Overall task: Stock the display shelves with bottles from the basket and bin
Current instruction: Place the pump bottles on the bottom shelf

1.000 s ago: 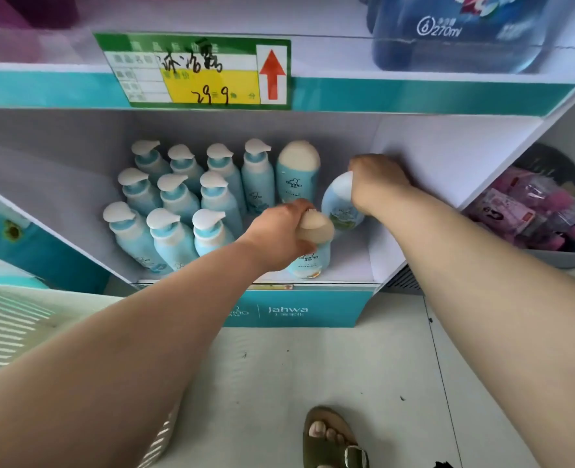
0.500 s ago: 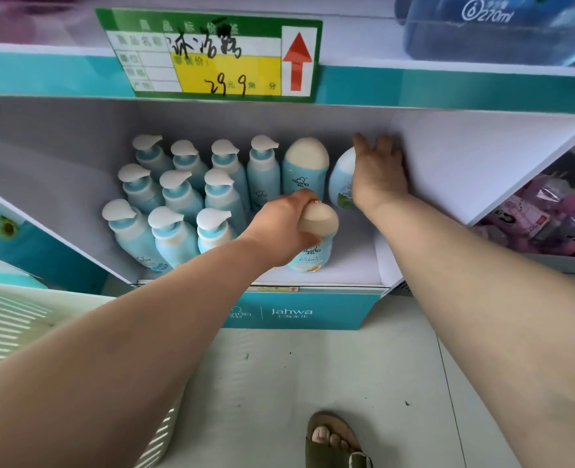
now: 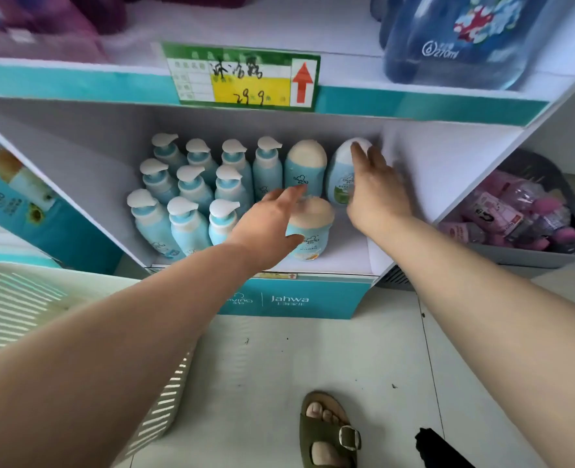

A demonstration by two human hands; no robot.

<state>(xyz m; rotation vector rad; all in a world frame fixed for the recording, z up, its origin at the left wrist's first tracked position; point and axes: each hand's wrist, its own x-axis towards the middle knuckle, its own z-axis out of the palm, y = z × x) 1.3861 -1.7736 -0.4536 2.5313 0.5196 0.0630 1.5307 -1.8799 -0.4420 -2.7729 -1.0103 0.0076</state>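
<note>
Left hand (image 3: pixel 266 228): fingers straight and spread, reaching into the shelf; thumb lies against the front cream-capped bottle (image 3: pixel 313 231), nothing gripped.
Right hand (image 3: pixel 377 194): flat, fingers straight, laid along the side of the white-capped bottle (image 3: pixel 340 179); fingertips up by its cap. No curl round it.
Front cream-capped bottle: upright near the front edge of the lower shelf (image 3: pixel 345 256), pale blue body, just right of the pump rows.
White-capped bottle: upright at the back, green on its label, close to the shelf's right wall.
Rear cream-capped bottle (image 3: pixel 304 167): upright at the back, just beside the white-capped one, behind the front one.
Pump bottles (image 3: pixel 191 194): pale blue, white pump heads, three rows filling the shelf's left part.
Price tag (image 3: pixel 242 76): green and yellow, red arrow, on the shelf edge above.
Upper shelf: dark blue bottles (image 3: pixel 455 38), marked 270ml.
Grey bin (image 3: pixel 532 256): right of the display, on the floor, holding pink packs (image 3: pixel 509 214).
White slatted basket (image 3: pixel 19 298): lower left, under the left forearm.
Floor: pale; one foot in a green sandal (image 3: pixel 326 430).
</note>
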